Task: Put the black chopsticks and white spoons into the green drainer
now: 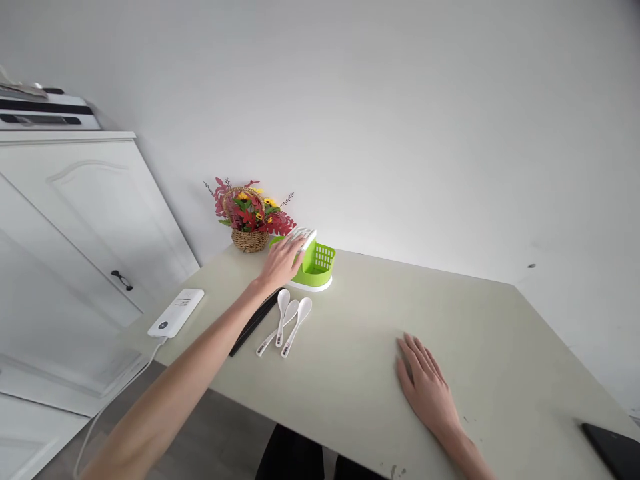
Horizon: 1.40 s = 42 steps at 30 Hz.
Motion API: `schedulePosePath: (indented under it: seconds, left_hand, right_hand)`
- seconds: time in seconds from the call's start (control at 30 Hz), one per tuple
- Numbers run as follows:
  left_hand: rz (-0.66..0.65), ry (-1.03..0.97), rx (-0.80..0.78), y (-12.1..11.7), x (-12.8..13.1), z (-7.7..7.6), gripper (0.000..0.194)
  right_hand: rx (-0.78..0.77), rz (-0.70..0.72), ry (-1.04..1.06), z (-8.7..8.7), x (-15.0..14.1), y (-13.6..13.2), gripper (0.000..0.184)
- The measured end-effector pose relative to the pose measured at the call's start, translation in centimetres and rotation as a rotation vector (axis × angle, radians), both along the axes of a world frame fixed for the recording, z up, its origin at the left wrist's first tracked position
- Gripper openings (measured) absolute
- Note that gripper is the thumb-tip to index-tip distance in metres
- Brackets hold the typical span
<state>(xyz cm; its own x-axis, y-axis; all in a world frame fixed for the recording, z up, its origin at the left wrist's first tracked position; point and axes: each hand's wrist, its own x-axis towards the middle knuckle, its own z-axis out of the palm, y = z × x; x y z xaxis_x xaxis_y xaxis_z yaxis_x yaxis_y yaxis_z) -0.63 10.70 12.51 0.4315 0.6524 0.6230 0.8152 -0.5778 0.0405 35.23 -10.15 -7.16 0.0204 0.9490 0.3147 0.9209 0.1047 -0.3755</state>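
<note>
Whitish wall (pixel 400 120), 12 o'clock; white panelled cabinet (pixel 65 233), 9 o'clock; grey floor (pixel 215 430), 7 o'clock; pale worktop (pixel 370 307), centre.

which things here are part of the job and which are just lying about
Probably part of the job:
green holder, at the left hand
white spoons
black sticks

Probably just lying about:
flower basket
white corded device
black flat device

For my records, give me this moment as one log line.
Left hand: on green-and-white cutlery holder | Right hand: palm-down on table | Three white spoons, black chopsticks: on table
</note>
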Motion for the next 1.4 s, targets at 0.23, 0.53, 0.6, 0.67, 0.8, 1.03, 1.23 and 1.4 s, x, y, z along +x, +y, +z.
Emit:
schedulePosePath:
  seconds: [0.23, 0.53, 0.6, 0.67, 0.8, 1.03, 1.23, 1.4]
  left_hand:
    - [-0.21, -0.304, -0.147, -12.4, 6.3, -5.3, 0.027]
    - [-0.368, -0.534, -1.001, -21.4, 6.4, -11.4, 0.05]
    - [-0.343, -0.611, -1.016, -21.8, 5.6, -11.6, 0.051]
    - [-0.318, -0.651, -1.009, -22.0, 5.1, -11.5, 0.051]
    - [-0.297, -0.659, -1.005, -22.2, 5.0, -11.5, 0.05]
    - [-0.301, -0.646, -0.965, -22.1, 5.2, -12.1, 0.049]
    - [-0.298, -0.652, -0.963, -22.0, 5.3, -12.1, 0.049]
    - [-0.285, -0.653, -0.955, -22.0, 5.4, -12.0, 0.05]
  right_hand:
    - [-0.033, -0.021, -0.008, -0.2, -0.1, -0.1, 0.064]
    - [0.013, -0.061, -0.116, -0.6, -2.4, -3.6, 0.064]
    - [0.025, -0.07, -0.14, -0.7, -2.9, -4.3, 0.065]
    - [0.031, -0.079, -0.153, -0.7, -3.1, -4.6, 0.065]
    - [0.023, -0.092, -0.158, -0.7, -3.3, -4.8, 0.066]
    - [-0.019, -0.102, -0.134, -0.4, -3.4, -4.7, 0.067]
    - [-0.067, -0.111, -0.11, 0.1, -3.5, -4.8, 0.068]
    - [-0.074, -0.114, -0.093, 0.2, -3.5, -4.9, 0.068]
